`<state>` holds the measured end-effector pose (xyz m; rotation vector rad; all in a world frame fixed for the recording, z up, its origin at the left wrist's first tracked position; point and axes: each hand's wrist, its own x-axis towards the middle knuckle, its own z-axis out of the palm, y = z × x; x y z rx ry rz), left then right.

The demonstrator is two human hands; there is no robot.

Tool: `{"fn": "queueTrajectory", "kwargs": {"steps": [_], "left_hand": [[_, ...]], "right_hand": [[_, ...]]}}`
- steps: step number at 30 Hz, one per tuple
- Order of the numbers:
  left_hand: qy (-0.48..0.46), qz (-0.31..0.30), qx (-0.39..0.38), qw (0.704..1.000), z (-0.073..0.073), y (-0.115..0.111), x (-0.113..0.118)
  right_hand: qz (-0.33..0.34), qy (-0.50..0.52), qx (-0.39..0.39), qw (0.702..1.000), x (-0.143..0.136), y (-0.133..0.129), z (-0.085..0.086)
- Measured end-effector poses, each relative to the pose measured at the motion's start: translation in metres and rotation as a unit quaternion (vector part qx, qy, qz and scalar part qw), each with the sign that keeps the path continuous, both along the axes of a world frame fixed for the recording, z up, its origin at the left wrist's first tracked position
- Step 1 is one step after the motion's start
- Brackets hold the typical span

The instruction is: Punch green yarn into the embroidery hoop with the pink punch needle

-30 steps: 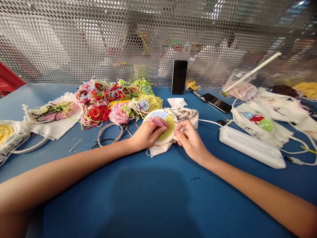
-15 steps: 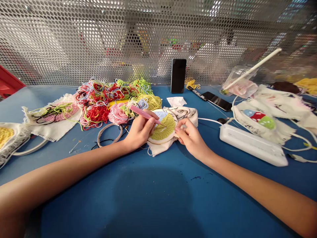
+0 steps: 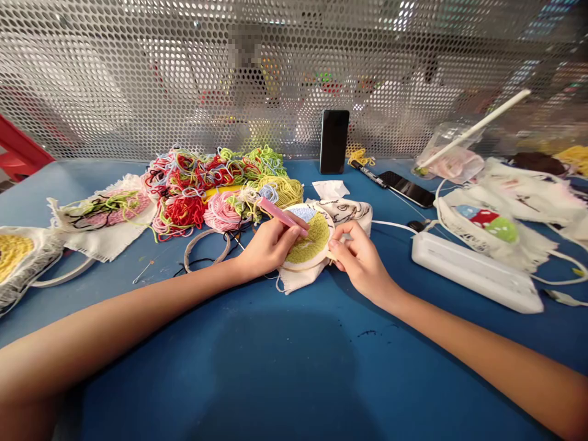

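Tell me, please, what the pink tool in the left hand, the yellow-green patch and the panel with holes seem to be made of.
Pink tool: probably plastic, smooth with a slight sheen; its colour is even.
Yellow-green patch: yarn, matte; its surface looks bumpy, though the fibre itself cannot be told.
Panel with holes: likely metal, grey and somewhat shiny, with bright glints.

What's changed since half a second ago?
The left hand and its pink pen-shaped tool shifted slightly right, over the yellow-green stitching in the round pale hoop; the tool looks steeper. Nothing was grasped or released. The right hand still pinches the hoop's rim; the upright black phone stayed put.
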<state>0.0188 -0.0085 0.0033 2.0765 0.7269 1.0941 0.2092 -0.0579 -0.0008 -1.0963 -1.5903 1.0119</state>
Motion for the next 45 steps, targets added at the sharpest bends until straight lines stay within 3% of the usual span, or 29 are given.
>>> {"fn": "queueTrajectory", "kwargs": {"steps": [6,12,15,19,24,30,45], "left_hand": [[0.034,-0.016,0.04,0.998,0.0005,0.0013,0.0013],[0.07,-0.07,0.092,0.991,0.0029,-0.0002,0.0057],[0.056,-0.064,0.049,0.995,0.0062,-0.0006,0.0051],[-0.007,-0.039,-0.073,0.997,0.0072,-0.0002,0.003],[-0.125,-0.04,-0.214,0.968,0.003,-0.0004,0.0032],[-0.176,-0.008,-0.258,0.95,0.0071,-0.0026,0.0032],[-0.207,0.049,-0.26,0.942,0.0033,0.0046,0.0005]], "right_hand": [[-0.004,-0.015,0.005,1.0,-0.0004,-0.0019,0.0005],[0.004,-0.031,0.02,0.999,-0.0011,-0.004,0.0024],[0.0,-0.022,0.002,1.0,-0.0009,-0.002,0.0018],[-0.003,-0.017,-0.017,1.0,-0.0003,0.0013,0.0006],[0.001,0.0,-0.033,0.999,0.0004,0.0034,0.0005],[0.001,0.006,-0.039,0.999,0.0014,0.0033,-0.0005],[-0.009,0.013,-0.058,0.998,0.0007,0.0049,-0.0008]]}}
